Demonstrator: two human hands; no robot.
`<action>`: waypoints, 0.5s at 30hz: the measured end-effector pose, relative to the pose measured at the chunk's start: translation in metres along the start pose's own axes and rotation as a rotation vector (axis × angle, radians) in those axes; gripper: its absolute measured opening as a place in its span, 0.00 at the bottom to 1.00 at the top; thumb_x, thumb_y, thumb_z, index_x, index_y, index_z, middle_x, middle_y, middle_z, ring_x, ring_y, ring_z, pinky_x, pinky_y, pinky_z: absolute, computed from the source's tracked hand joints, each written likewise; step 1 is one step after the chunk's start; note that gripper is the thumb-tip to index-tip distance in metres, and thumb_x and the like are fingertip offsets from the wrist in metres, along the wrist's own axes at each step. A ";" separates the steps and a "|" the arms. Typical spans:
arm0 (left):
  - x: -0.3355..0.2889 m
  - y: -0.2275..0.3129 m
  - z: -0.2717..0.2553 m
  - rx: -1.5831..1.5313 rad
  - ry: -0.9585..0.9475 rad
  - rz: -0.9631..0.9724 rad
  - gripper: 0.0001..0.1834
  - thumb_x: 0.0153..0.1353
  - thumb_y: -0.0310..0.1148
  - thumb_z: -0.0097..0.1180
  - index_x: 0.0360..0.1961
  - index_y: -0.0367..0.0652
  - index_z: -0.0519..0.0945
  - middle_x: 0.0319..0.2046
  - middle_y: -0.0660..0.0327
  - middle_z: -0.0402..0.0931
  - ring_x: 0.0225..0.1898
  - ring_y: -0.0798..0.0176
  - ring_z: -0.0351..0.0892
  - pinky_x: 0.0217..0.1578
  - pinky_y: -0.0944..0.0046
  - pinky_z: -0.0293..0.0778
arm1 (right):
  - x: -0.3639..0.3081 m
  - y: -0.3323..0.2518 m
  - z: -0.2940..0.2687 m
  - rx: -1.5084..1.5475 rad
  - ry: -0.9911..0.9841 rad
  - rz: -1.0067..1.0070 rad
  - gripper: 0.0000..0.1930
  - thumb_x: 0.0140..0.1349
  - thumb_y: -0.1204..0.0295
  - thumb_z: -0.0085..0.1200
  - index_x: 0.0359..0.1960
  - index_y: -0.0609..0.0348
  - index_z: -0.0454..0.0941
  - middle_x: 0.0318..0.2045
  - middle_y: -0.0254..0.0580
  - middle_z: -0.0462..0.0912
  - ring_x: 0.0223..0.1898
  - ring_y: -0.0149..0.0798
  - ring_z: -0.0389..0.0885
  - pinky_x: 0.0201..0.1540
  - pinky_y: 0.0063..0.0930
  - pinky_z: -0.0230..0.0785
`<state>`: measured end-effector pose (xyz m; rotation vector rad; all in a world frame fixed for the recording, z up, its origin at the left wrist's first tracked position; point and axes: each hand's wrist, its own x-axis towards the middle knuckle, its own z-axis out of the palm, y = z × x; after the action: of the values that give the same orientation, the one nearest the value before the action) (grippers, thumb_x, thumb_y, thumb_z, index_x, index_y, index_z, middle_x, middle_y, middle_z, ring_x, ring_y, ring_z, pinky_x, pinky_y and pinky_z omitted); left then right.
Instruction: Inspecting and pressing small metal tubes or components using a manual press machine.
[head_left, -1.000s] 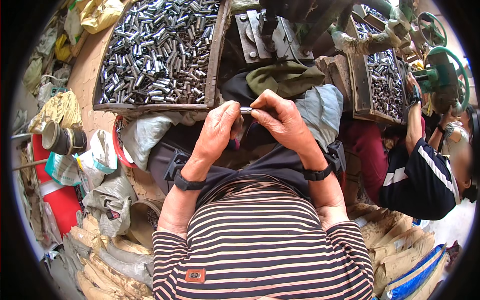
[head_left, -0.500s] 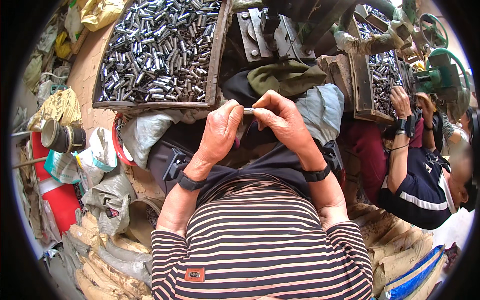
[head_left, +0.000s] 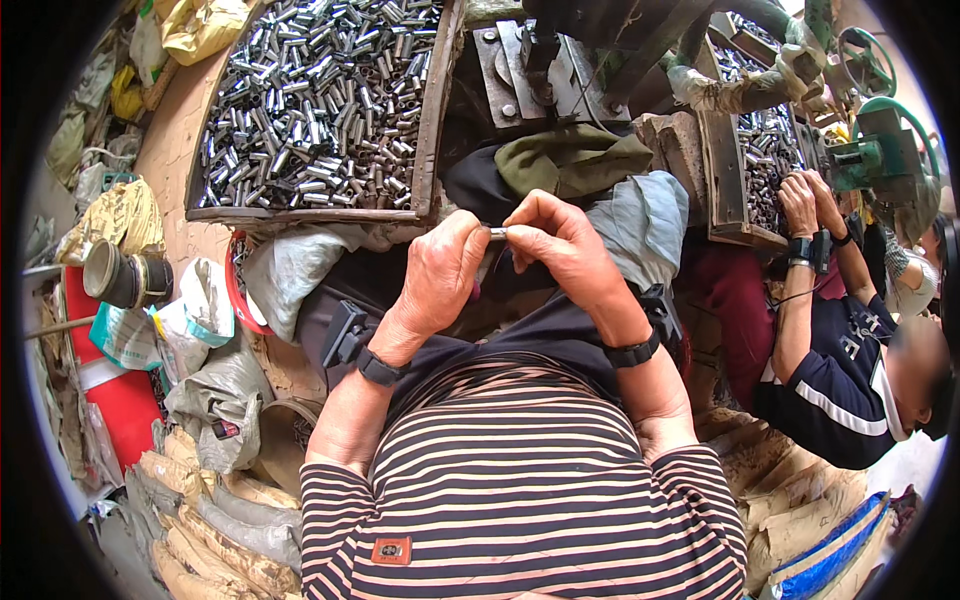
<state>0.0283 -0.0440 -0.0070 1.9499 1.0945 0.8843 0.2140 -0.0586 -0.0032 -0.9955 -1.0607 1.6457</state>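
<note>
Between my two hands, above my lap, is a small shiny metal tube [head_left: 497,233], mostly covered by fingers. My left hand [head_left: 441,268] pinches one end of it between thumb and fingertips. The other end is in the pinch of my right hand [head_left: 560,248], whose thumb and forefinger press on it. Just beyond my left hand stands a wooden tray [head_left: 310,213] heaped with loose metal tubes [head_left: 320,110], some bright, some brown. An olive cloth [head_left: 570,160] and a pale blue cloth [head_left: 645,225] lie past my right hand.
A machine base with bolted steel plates [head_left: 505,75] stands ahead. To the right, a co-worker's hands [head_left: 805,200] are at a second wooden box [head_left: 728,190] of tubes beside a green machine [head_left: 875,150]. Sacks [head_left: 215,400] and a round metal container [head_left: 112,272] sit at left.
My hands have come slightly lower and nearer me, still pinching the metal tube. The co-worker's hands have drawn closer together.
</note>
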 end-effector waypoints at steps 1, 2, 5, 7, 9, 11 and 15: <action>0.001 0.000 0.001 -0.001 -0.001 0.003 0.14 0.69 0.36 0.46 0.28 0.38 0.69 0.21 0.49 0.66 0.25 0.41 0.70 0.25 0.53 0.66 | 0.000 0.001 -0.001 -0.001 0.002 -0.002 0.06 0.64 0.72 0.55 0.34 0.62 0.74 0.22 0.32 0.75 0.24 0.24 0.73 0.30 0.19 0.69; 0.000 0.000 0.002 0.023 0.006 0.034 0.16 0.70 0.37 0.45 0.27 0.37 0.69 0.20 0.52 0.66 0.22 0.49 0.69 0.24 0.56 0.65 | 0.000 0.003 -0.002 0.063 -0.007 0.017 0.06 0.64 0.72 0.54 0.34 0.62 0.74 0.22 0.32 0.75 0.24 0.24 0.72 0.30 0.19 0.69; -0.001 -0.003 0.000 -0.045 -0.043 0.015 0.18 0.70 0.39 0.45 0.26 0.38 0.69 0.19 0.58 0.66 0.20 0.61 0.67 0.22 0.63 0.63 | -0.001 0.003 -0.003 0.115 -0.038 0.032 0.06 0.64 0.72 0.54 0.33 0.61 0.74 0.22 0.33 0.75 0.23 0.24 0.72 0.30 0.20 0.70; -0.003 -0.007 -0.003 -0.137 -0.098 -0.035 0.18 0.70 0.41 0.45 0.27 0.39 0.69 0.18 0.61 0.67 0.19 0.65 0.67 0.21 0.65 0.62 | -0.001 0.002 -0.002 0.103 -0.060 0.027 0.06 0.64 0.72 0.54 0.34 0.61 0.74 0.23 0.33 0.75 0.23 0.24 0.72 0.30 0.21 0.70; -0.007 -0.012 -0.005 -0.606 -0.236 -0.197 0.17 0.70 0.45 0.47 0.29 0.43 0.70 0.19 0.68 0.68 0.20 0.75 0.65 0.20 0.74 0.59 | 0.000 0.001 0.002 0.184 -0.146 0.058 0.07 0.64 0.70 0.54 0.34 0.62 0.73 0.23 0.32 0.75 0.23 0.25 0.72 0.28 0.20 0.69; -0.007 -0.011 -0.005 -0.735 -0.257 -0.230 0.16 0.69 0.45 0.47 0.31 0.44 0.70 0.20 0.70 0.68 0.20 0.77 0.63 0.20 0.77 0.57 | 0.001 -0.001 0.003 0.200 -0.165 0.069 0.06 0.64 0.71 0.54 0.34 0.61 0.74 0.23 0.32 0.75 0.24 0.25 0.72 0.29 0.21 0.70; -0.004 -0.010 -0.004 -0.962 -0.144 -0.329 0.13 0.68 0.43 0.51 0.34 0.45 0.69 0.21 0.72 0.69 0.21 0.81 0.64 0.20 0.80 0.58 | 0.007 -0.002 0.008 0.224 -0.154 0.035 0.06 0.65 0.71 0.54 0.35 0.61 0.74 0.24 0.32 0.74 0.25 0.25 0.72 0.31 0.22 0.71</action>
<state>0.0197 -0.0428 -0.0138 0.9852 0.6699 0.8439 0.2055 -0.0533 0.0000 -0.7549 -0.9377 1.8479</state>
